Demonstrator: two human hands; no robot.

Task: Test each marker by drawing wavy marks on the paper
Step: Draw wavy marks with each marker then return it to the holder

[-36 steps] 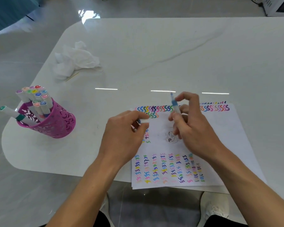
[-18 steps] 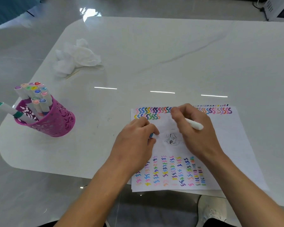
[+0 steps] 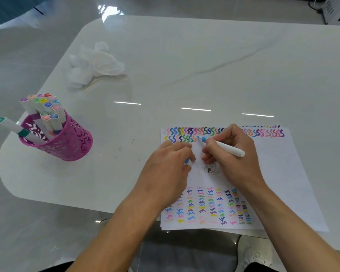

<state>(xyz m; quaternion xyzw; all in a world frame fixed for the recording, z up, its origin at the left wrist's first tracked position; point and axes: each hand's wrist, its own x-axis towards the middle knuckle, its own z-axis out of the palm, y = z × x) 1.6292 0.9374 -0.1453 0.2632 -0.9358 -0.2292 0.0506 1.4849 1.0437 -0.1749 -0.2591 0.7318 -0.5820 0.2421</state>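
Gripping light-blue marker (image 3: pixel 224 147) in right hand (image 3: pixel 236 156), fingers curled round the barrel close to the tip, white tail end angled right and near. Sets tip on paper (image 3: pixel 279 173) or just above it; cannot tell contact. Places tip at right end of second wavy row, just past the last orange mark and directly below the top row. Holds small blue piece, probably the cap (image 3: pixel 187 161), inside curled fingers of left hand (image 3: pixel 169 165), knuckles resting on left part of sheet, just beside right hand.

Progress, by judgement:
- Reads top row as complete, running from left edge to right edge.
- Reads second row as only begun, covering the far left corner.
- Notes block of short zigzag columns along near edge, already filled.
- Leaves middle and right of sheet unmarked, apart from small dark doodle between the hands.
- Finds no light-blue wave under the tip, so takes this marker's test as not yet drawn.

Locates pink cut-out cup (image 3: pixel 71 144) at left of table (image 3: pixel 204 65), well apart from paper, packed with capped markers (image 3: pixel 45 108); one green-capped marker (image 3: pixel 12 125) leaning out over its left rim. Cannot tell which of those are tested. Notes crumpled tissue (image 3: pixel 94 65) far left.
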